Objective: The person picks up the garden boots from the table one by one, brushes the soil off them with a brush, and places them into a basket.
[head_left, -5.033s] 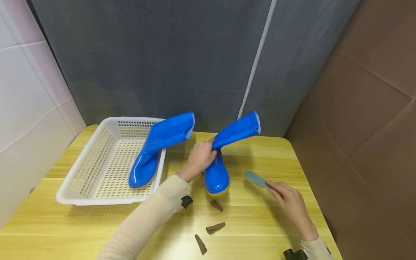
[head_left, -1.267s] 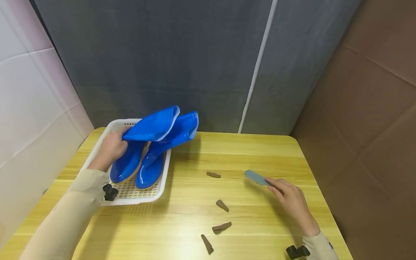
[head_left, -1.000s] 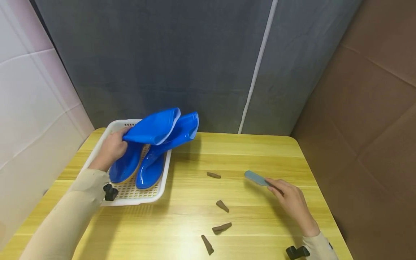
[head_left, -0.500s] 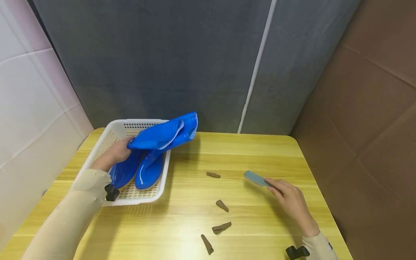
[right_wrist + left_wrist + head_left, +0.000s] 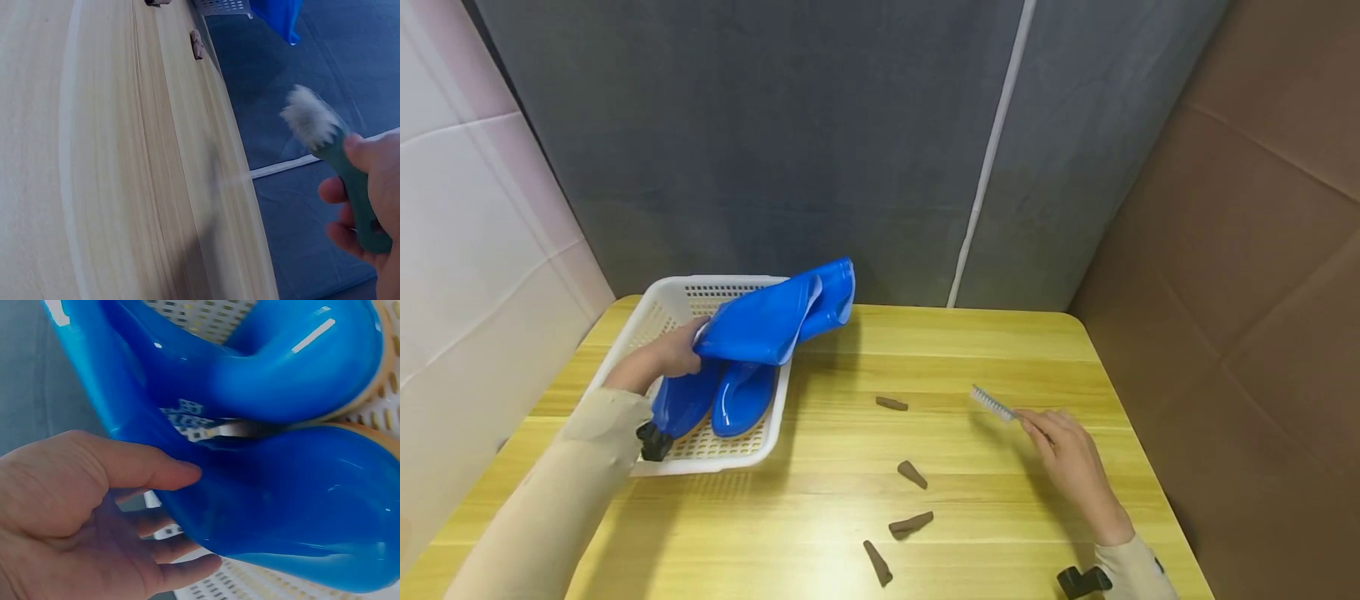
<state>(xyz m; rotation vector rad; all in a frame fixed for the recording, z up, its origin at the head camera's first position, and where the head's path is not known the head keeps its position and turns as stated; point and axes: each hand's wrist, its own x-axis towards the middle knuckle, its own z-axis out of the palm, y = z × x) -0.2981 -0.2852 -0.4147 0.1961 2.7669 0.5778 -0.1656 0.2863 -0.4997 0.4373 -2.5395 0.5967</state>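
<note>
Two blue rain boots lie side by side in a white basket, toes toward me, shafts leaning right past its rim. My left hand is at the ankle of the left rain boot; the left wrist view shows the thumb on one side of that boot and the fingers loosely around the other. The right rain boot is partly hidden beneath the left one's shaft. Off to the right, my right hand grips a grey-green brush by its handle, white bristles facing sideways, above the wooden table.
Several brown, tapered pieces lie in a loose row down the table's middle, among them a flat piece and a longer piece. A dark curtain stands behind the table, a brown panel at right, a white one at left.
The left hand has carried the left boot from the table's middle into the basket. Its shaft has since sagged lower over the other boot. The right hand has turned the brush, exposing its bristles.
</note>
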